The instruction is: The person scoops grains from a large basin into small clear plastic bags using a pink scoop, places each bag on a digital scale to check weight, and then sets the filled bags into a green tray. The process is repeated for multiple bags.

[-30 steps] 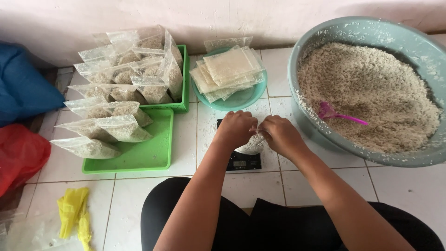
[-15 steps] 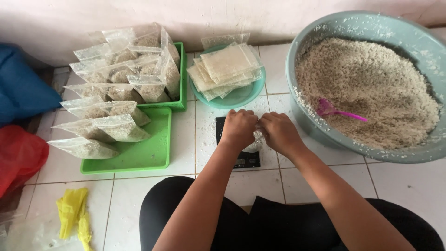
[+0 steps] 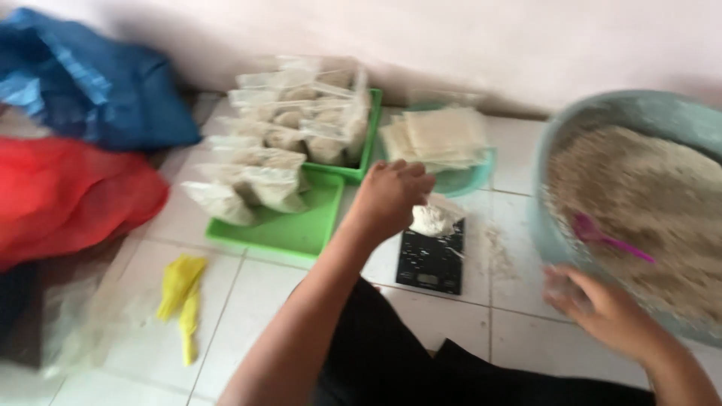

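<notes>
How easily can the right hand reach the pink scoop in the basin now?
Probably yes. The right hand is open beside the basin rim, and the pink scoop lies on the grain just above it, with nothing between them.

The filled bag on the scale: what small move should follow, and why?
Probably the left hand lifts the small filled bag off the black scale toward the green tray, where similar filled bags lie; its fingers already pinch the bag's top, while the right hand sits apart by the basin.

Two bare forearms, no sleeves in view, left hand (image 3: 391,197), right hand (image 3: 602,310), no rings or watch, black trousers (image 3: 391,361)
</notes>
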